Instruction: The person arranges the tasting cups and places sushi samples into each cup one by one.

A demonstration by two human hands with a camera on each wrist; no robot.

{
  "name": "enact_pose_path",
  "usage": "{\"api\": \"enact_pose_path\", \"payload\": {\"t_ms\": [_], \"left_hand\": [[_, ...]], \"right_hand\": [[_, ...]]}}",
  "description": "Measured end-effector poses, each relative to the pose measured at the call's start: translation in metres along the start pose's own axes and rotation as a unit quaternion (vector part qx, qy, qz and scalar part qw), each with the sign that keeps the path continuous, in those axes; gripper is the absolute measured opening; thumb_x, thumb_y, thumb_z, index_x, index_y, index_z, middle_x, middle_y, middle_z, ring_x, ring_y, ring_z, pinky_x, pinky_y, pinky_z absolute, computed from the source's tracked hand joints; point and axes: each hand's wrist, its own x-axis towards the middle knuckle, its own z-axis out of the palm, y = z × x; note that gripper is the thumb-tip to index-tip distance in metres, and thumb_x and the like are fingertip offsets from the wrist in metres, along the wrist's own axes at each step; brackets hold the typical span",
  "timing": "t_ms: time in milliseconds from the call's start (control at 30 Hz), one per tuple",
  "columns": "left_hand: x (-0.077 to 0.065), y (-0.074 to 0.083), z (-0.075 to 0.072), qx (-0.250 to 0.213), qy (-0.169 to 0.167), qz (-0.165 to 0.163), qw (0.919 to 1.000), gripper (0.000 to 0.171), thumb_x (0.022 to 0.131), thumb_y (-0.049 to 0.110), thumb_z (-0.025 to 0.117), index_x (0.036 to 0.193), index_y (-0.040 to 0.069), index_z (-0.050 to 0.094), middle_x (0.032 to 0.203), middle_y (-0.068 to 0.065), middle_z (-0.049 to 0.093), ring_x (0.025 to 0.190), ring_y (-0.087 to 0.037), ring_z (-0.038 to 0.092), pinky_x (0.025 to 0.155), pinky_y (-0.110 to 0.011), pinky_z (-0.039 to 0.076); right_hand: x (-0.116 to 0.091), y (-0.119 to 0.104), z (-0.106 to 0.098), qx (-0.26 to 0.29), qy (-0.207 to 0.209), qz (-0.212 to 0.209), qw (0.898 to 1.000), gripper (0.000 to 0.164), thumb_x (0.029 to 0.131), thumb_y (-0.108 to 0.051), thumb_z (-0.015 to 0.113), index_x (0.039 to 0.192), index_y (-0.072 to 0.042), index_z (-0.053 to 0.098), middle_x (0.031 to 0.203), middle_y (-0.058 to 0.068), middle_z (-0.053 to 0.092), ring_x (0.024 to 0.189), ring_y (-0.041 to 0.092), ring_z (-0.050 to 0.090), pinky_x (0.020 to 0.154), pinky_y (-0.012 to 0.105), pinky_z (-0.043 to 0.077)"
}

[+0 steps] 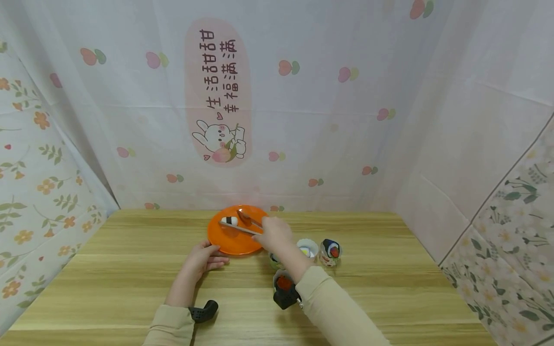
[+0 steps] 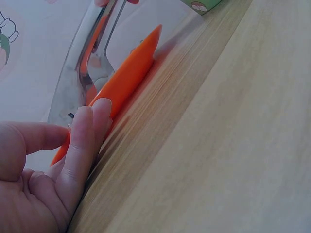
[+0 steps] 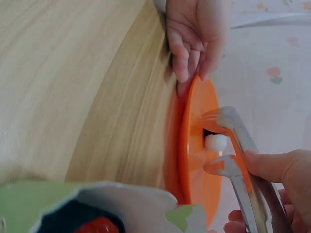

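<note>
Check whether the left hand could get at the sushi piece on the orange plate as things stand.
Probably yes. The left hand rests open at the orange plate rim, and the sushi piece lies just beyond, though the tongs in the right hand close around it.

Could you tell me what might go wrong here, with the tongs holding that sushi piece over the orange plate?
1. The sushi piece sits between smooth metal tongs held by the right hand; it could slip out or get squashed.
2. The left hand only touches the orange plate at its rim, so the plate may slide.
3. The right forearm hangs over the paper cups and could topple one.
</note>
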Motion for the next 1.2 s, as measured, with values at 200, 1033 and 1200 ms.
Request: {"api": "enact_pose_path", "payload": {"t_ms": [200,1033,1200], "left_hand": [[0.001,-0.001,-0.001,0.001,0.000,0.000,1.0000,0.034,0.102,0.007,0.040,0.131,-0.011,0.034,0.083,-0.015,0.067,0.071,-0.022,0.069,0.064,-0.030,0.058],[0.002,-0.001,-0.002,0.007,-0.002,-0.001,1.0000,0.033,0.103,0.008,0.040,0.130,-0.010,0.034,0.084,-0.015,0.066,0.072,-0.022,0.070,0.065,-0.030,0.058],[0.002,-0.001,-0.001,0.005,0.000,-0.002,1.0000,0.032,0.102,0.007,0.040,0.129,-0.010,0.034,0.084,-0.016,0.066,0.071,-0.022,0.070,0.064,-0.031,0.058]], "right_hand": [[0.003,-0.007,0.004,-0.003,-0.014,0.007,1.000,0.031,0.082,-0.038,0.076,0.090,-0.011,0.063,0.070,-0.002,0.054,0.058,0.014,0.051,0.048,0.026,0.043],[0.007,-0.022,0.005,-0.029,-0.100,-0.039,0.994,0.048,0.092,-0.030,0.066,0.133,-0.013,0.047,0.097,0.005,0.063,0.075,0.016,0.059,0.058,0.028,0.049],[0.006,-0.023,0.005,-0.028,-0.099,-0.042,0.994,0.040,0.093,-0.027,0.065,0.128,-0.013,0.050,0.083,0.001,0.059,0.068,0.014,0.054,0.055,0.028,0.045]]}}
